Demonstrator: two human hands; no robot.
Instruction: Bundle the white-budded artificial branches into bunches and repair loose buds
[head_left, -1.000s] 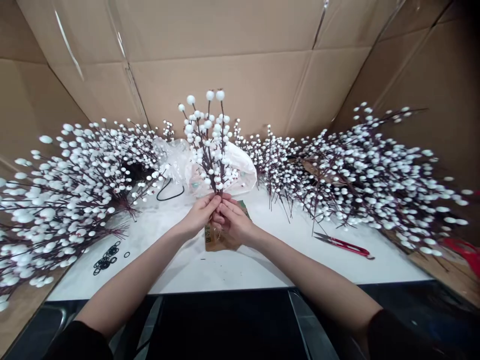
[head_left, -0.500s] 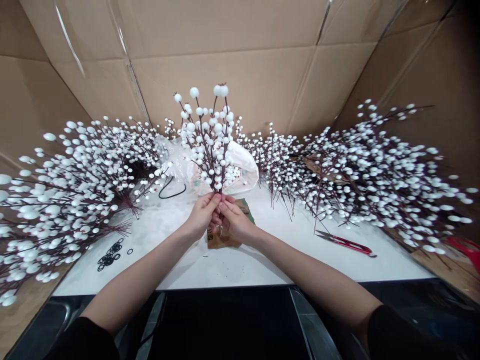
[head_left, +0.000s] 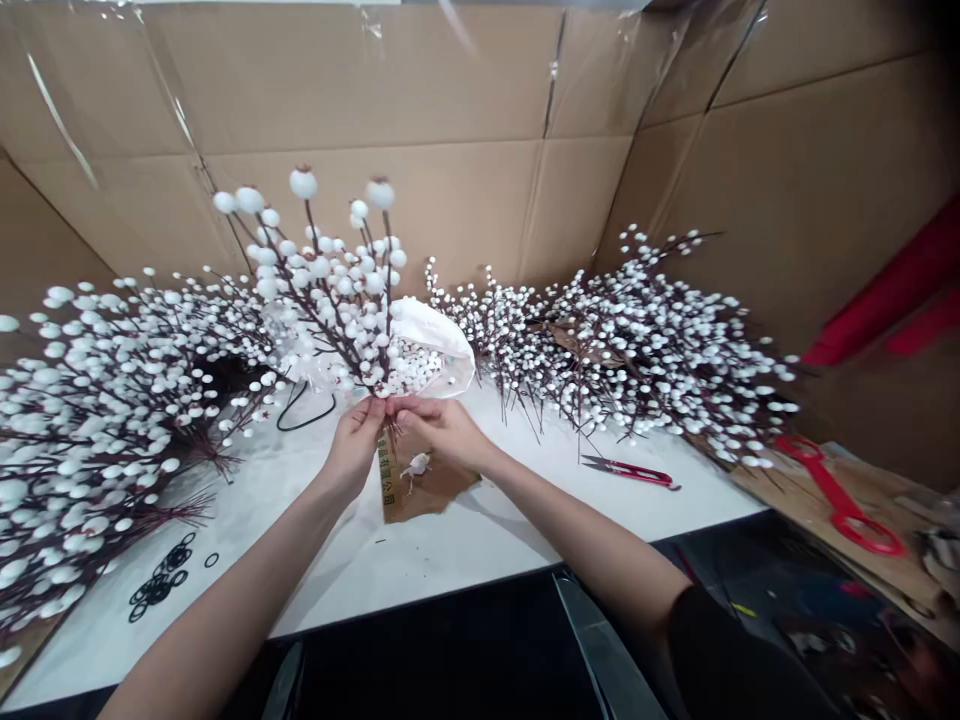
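Observation:
A bunch of white berry stems (head_left: 330, 290) stands above my hands, spread out and leaning left, its thin brown stems gathered at the bottom. My left hand (head_left: 358, 440) pinches those stem ends from the left. From the right, the fingers of my right hand (head_left: 446, 432) close on the same spot, touching the left fingertips. Stem tips poke out just below the fingers. Under the hands lies a piece of brown cardboard (head_left: 431, 500) with printed characters. A small white object (head_left: 418, 464) with thin strands is over it; I cannot make out its kind.
Berry stems are heaped on the left (head_left: 90, 430) and right (head_left: 645, 340). A white bag (head_left: 427, 325) of loose berries sits behind my hands. Black rings (head_left: 157, 585) lie front left, red thread snips (head_left: 634, 472) at right. A red-handled tool (head_left: 844, 500) lies beyond the table's right edge.
The view has turned right. The bunch now leans left and looks nearer, its stems fanned wider. Both hands still grip its base; more of the cardboard and the small white object shows.

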